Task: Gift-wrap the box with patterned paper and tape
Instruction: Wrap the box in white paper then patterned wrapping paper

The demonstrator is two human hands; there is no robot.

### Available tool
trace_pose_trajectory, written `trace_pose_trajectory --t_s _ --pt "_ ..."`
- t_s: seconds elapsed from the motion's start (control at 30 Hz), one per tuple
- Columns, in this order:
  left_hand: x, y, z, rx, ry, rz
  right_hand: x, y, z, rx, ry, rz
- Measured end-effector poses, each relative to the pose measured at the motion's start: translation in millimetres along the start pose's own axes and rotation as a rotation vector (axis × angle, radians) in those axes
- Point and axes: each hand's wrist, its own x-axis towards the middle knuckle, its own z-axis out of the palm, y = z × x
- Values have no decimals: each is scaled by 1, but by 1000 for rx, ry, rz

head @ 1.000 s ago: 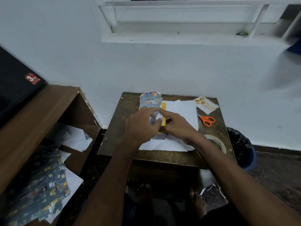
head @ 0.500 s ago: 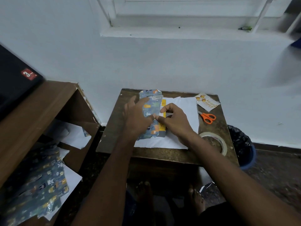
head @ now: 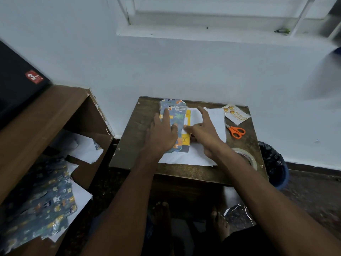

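Small dark wooden table [head: 184,172] against a white wall. Box [head: 186,126] lies on the white side of the patterned paper [head: 186,157], one flap folded over it. Left hand [head: 162,134] presses the flap flat, fingers extended; right hand [head: 204,132] open, holding nothing (index raised). Risk: flap springs back if pressure lifts before tape; tape roll [head: 246,156] sits near the right wrist.

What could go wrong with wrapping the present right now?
The left hand only presses the patterned paper flat on the yellow box, with no tape seen on it, so the flap may spring open if that hand lifts.

The tape roll lies by the right forearm near the table's edge; a nudge might knock it off.

The right hand rests on the loose white side, which could crease.
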Motion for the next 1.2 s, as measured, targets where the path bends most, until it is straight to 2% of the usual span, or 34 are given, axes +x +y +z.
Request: trace_pose_trajectory --t_s 0.27,0.43,0.47,0.57,0.6,0.67,0.93,1.0,1.1,1.13,1.2 --pt "-10 17 13 198 101 -38 -2 -8 -3 -11 -46 43" --pt "-13 18 11 207 79 -38 -4 -20 -20 -15 3 113" --pt "-13 19 11 195 64 -52 -1 -21 -28 -123 64 63" --pt "-12 21 9 166 39 -76 5 -18 -55 -680 337 -151" --pt "-12 22 9 164 42 -76 5 -17 -63 -792 392 -167" --pt "-12 23 8 158 48 -77 5 -14 -75 -863 418 -136" --pt "-12 27 9 137 53 -88 5 -10 -81 -793 430 -88" --pt "-11 27 9 121 61 -93 1 -15 -80 -647 453 -84" --pt "-12 29 8 95 95 -96 -2 -23 -78 -218 408 -22" --pt "-12 30 8 81 99 -100 -2 -24 -78 -160 354 29" --pt "-12 30 7 59 99 -109 1 -21 -77 -220 249 105"
